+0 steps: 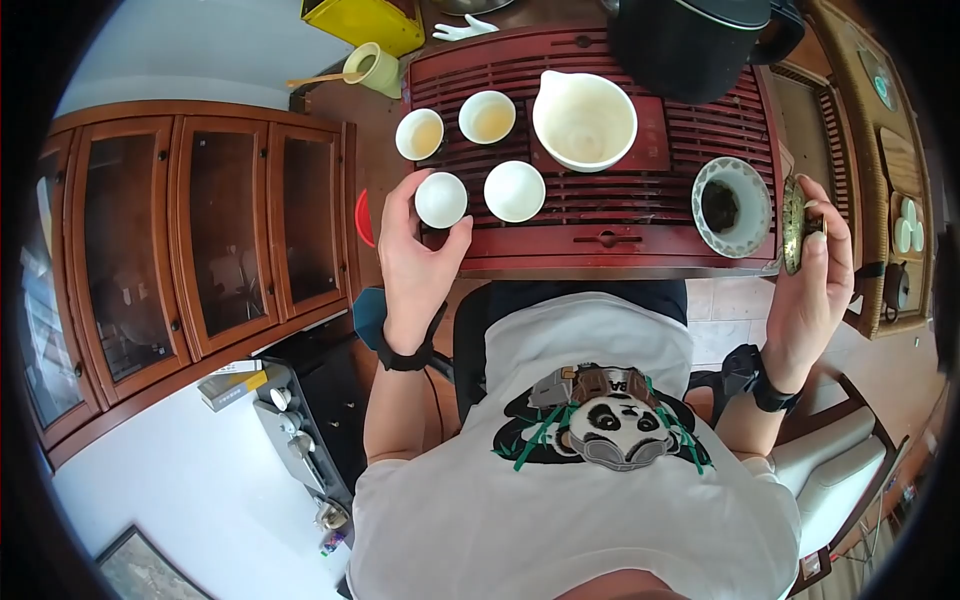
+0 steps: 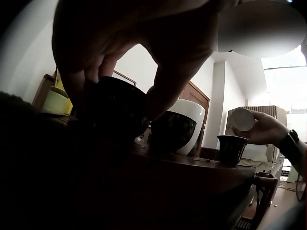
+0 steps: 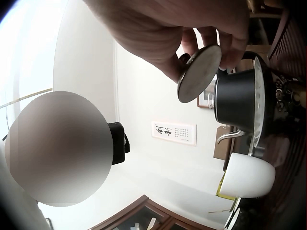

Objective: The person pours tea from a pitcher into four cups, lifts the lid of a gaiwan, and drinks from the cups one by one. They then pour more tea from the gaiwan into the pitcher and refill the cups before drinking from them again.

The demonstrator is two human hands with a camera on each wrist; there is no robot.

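With thumb and fingers on either side, my left hand (image 1: 420,265) grips a small white teacup (image 1: 441,200) at the front left of the red slatted tea tray (image 1: 550,241). Beside it stands another white teacup (image 1: 514,191). Behind them, two teacups (image 1: 487,117) hold pale amber tea. My right hand (image 1: 812,280) pinches a patterned lid (image 1: 794,225) by its knob, tilted on edge just right of the lidless gaiwan (image 1: 757,215). Dark wet tea leaves (image 1: 719,206) lie inside that bowl. In the right wrist view, the pale underside of the lid (image 3: 200,74) shows.
A white spouted pitcher (image 1: 585,120) stands mid-tray, with a black kettle (image 1: 690,50) behind it to the right. A pale green pot (image 1: 375,70) with a wooden stick is at the back left. Wooden glass-door cabinets (image 1: 210,225) line the left side; a wicker-edged shelf (image 1: 880,290) is at right.
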